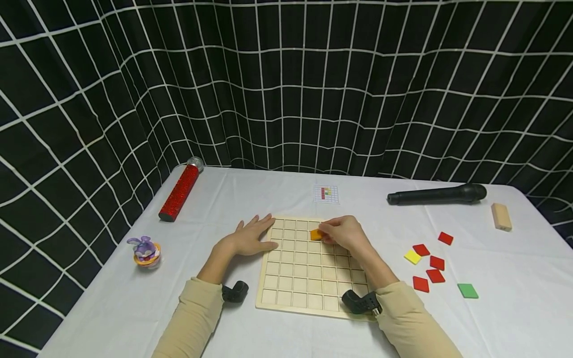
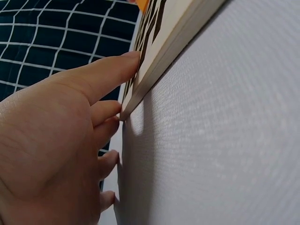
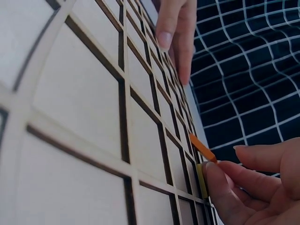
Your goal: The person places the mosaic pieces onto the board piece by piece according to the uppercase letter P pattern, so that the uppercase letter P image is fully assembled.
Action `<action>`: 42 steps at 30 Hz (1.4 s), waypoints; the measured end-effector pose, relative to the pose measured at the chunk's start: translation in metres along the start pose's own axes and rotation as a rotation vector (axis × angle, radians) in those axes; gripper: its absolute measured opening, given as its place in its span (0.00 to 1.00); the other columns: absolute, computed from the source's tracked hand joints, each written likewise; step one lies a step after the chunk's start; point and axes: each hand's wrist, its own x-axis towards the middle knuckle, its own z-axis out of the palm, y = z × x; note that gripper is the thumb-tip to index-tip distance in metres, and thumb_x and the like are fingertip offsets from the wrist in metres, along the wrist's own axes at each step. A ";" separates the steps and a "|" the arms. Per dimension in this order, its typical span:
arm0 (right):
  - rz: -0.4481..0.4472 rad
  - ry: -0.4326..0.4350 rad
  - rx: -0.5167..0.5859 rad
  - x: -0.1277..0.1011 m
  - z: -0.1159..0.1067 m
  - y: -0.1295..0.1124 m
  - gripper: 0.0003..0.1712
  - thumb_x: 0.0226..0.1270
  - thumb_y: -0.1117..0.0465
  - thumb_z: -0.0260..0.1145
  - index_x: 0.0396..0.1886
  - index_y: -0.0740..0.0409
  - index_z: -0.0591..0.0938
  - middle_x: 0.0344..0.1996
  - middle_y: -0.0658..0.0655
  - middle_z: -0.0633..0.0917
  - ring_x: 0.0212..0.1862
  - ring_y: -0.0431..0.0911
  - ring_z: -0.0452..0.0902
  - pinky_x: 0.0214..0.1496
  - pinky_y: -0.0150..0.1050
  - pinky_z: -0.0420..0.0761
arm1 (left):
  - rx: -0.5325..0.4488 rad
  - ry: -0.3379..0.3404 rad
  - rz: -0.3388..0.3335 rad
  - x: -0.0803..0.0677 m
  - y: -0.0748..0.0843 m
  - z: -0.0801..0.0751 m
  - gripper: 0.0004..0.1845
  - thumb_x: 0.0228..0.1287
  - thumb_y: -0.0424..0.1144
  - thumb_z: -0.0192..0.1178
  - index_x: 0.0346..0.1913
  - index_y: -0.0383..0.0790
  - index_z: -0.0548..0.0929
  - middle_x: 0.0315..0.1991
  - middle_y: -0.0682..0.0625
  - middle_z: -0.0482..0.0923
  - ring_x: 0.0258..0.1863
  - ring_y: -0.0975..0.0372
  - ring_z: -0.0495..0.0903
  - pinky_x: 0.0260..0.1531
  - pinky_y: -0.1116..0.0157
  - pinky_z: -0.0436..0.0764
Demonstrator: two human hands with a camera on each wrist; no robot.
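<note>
— So where is the small orange square tile point(image 1: 316, 234) sitting?

— Over the upper rows of the pale wooden grid board point(image 1: 309, 286), tilted with one edge lifted off the cells. The right hand point(image 1: 344, 233) pinches it between thumb and fingertips point(image 3: 220, 180), and a yellowish tile edge shows just under the thumb in the wrist view.

— And the left hand point(image 1: 250, 237)?

— Flat and spread, fingers straight, resting on the white tablecloth point(image 1: 277, 199) at the board's left edge, with the fingertips point(image 2: 123, 61) touching the board's rim. It holds nothing.

— Anything else beside the board?

— To its right lie loose tiles: several red ones point(image 1: 429, 263), a yellow one point(image 1: 412, 256) and a green one point(image 1: 467, 291), well apart from the hands.
</note>
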 end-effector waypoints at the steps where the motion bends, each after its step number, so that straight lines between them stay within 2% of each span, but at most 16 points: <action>1: -0.001 0.001 -0.003 -0.001 0.000 0.000 0.16 0.68 0.62 0.61 0.45 0.73 0.83 0.34 0.61 0.86 0.30 0.42 0.82 0.35 0.33 0.82 | 0.001 0.001 0.000 0.000 0.000 0.000 0.40 0.67 0.56 0.54 0.75 0.41 0.54 0.75 0.49 0.47 0.73 0.50 0.42 0.67 0.43 0.37; 12: 0.013 -0.011 0.014 -0.001 0.000 -0.002 0.17 0.69 0.62 0.60 0.45 0.75 0.82 0.36 0.63 0.86 0.30 0.42 0.82 0.36 0.34 0.83 | 0.002 0.001 0.000 0.001 -0.002 0.001 0.40 0.67 0.56 0.54 0.75 0.41 0.53 0.75 0.49 0.47 0.73 0.50 0.42 0.67 0.43 0.37; 31: 0.030 -0.008 -0.010 -0.001 -0.001 -0.004 0.19 0.69 0.60 0.60 0.46 0.75 0.81 0.34 0.60 0.85 0.31 0.43 0.81 0.36 0.34 0.83 | 0.001 0.001 -0.004 0.001 0.001 -0.003 0.41 0.66 0.57 0.54 0.75 0.42 0.54 0.75 0.49 0.47 0.73 0.50 0.42 0.67 0.44 0.36; 42: 0.025 -0.003 -0.046 0.000 -0.001 -0.005 0.18 0.69 0.58 0.60 0.44 0.72 0.84 0.35 0.59 0.86 0.32 0.42 0.80 0.39 0.34 0.82 | -0.003 0.002 0.001 0.001 0.000 -0.002 0.41 0.66 0.57 0.55 0.75 0.42 0.54 0.75 0.49 0.47 0.73 0.50 0.42 0.67 0.44 0.36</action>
